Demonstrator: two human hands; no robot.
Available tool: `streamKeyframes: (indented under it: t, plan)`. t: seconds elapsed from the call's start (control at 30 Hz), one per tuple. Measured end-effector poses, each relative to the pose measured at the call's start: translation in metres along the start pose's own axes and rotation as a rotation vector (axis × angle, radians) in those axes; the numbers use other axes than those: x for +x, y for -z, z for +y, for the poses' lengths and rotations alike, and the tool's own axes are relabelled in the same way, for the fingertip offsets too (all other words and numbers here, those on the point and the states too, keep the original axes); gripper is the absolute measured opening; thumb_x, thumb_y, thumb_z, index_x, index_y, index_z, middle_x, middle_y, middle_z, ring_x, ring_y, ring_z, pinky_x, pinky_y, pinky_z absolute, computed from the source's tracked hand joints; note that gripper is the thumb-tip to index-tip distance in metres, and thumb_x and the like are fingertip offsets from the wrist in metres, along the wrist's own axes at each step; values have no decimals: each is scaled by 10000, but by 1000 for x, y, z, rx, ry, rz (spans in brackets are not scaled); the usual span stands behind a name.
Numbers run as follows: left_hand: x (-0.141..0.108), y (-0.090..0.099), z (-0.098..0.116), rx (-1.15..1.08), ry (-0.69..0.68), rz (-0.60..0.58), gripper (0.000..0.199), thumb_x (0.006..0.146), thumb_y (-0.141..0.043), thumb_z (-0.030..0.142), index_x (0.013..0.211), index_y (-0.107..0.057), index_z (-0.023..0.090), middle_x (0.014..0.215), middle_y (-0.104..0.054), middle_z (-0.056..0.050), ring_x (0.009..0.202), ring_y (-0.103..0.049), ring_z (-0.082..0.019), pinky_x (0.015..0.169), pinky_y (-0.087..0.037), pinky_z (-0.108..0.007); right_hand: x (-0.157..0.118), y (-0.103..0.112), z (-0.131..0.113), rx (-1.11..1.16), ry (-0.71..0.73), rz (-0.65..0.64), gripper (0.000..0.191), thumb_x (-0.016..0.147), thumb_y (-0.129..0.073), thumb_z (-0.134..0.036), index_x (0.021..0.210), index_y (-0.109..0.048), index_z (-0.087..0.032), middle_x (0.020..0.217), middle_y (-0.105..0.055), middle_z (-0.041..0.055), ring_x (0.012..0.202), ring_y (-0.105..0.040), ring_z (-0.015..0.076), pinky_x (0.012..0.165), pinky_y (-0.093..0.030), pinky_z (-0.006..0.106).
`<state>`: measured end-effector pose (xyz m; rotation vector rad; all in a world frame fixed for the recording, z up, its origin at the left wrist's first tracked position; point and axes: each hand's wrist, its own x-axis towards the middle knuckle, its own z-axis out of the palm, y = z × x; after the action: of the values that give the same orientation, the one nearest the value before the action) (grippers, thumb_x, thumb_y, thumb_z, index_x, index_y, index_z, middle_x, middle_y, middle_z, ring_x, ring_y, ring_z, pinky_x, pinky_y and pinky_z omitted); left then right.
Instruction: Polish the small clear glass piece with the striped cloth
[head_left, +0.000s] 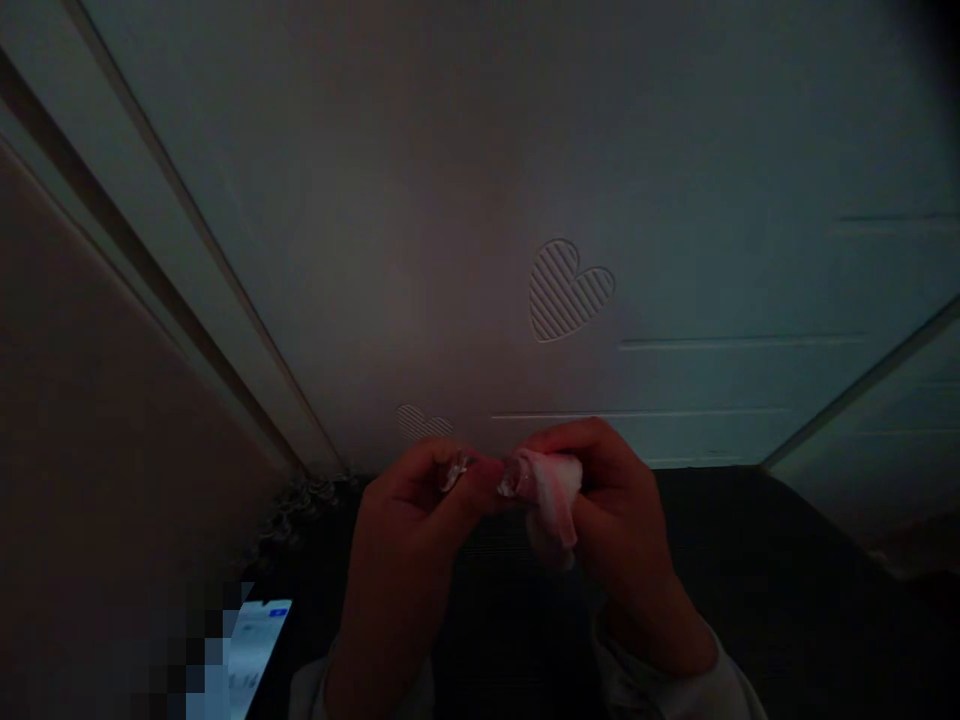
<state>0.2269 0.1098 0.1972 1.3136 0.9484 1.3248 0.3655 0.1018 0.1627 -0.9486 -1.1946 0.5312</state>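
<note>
My left hand [409,540] is closed, with its thumb and fingers pinching a small clear, shiny piece [455,471] whose kind I cannot make out. My right hand [626,535] is closed round a folded, pale pinkish cloth [556,490] that hangs down below the fingers. More of something clear and glinting shows at the cloth's left edge, beside the left fingertips. Whether it is one object with the piece in the left hand is hidden by the fingers. Both hands meet above a dark surface [502,640].
A lit phone screen [259,650] lies at the lower left, partly pixelated. Ahead stands a pale panel [420,250] with a striped heart [566,292] pressed into it. Small dark clutter [292,500] lines the corner by the left wall [97,420]. The light is dim.
</note>
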Motion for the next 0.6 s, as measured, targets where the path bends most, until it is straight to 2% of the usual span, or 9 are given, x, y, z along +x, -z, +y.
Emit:
streamKeyframes:
  t: [0.13, 0.3, 0.5, 0.6]
  plan:
    - [3, 4, -7, -136, 26, -18, 94, 684, -756, 207, 640, -673, 211, 562, -610, 80, 532, -539, -58, 498, -402, -116, -4, -2, 1, -97, 106, 11, 281, 642, -646, -29, 774, -680, -275, 618, -648, -81, 504, -532, 88, 480, -404, 177]
    - [4, 1, -8, -237, 88, 13, 97, 623, -766, 149, 630, -682, 197, 583, -644, 62, 552, -567, -72, 531, -443, -136, -7, -2, 4, -109, 215, -8, 389, 660, -589, 25, 862, -672, -297, 732, -679, -76, 631, -606, 100, 589, -451, 197]
    - [3, -3, -6, -292, 168, 36, 72, 572, -773, 169, 615, -717, 181, 605, -688, 20, 562, -596, -109, 564, -487, -194, -5, -3, -1, -46, 162, -17, 362, 625, -625, 21, 813, -674, -285, 700, -691, -84, 587, -605, 91, 552, -442, 180]
    - [3, 0, -8, -296, 162, 18, 74, 569, -799, 175, 614, -747, 202, 658, -714, 17, 614, -619, -113, 610, -502, -196, -2, -2, -6, -12, 103, -24, 307, 603, -645, 8, 749, -678, -260, 657, -692, -75, 574, -611, 98, 541, -449, 177]
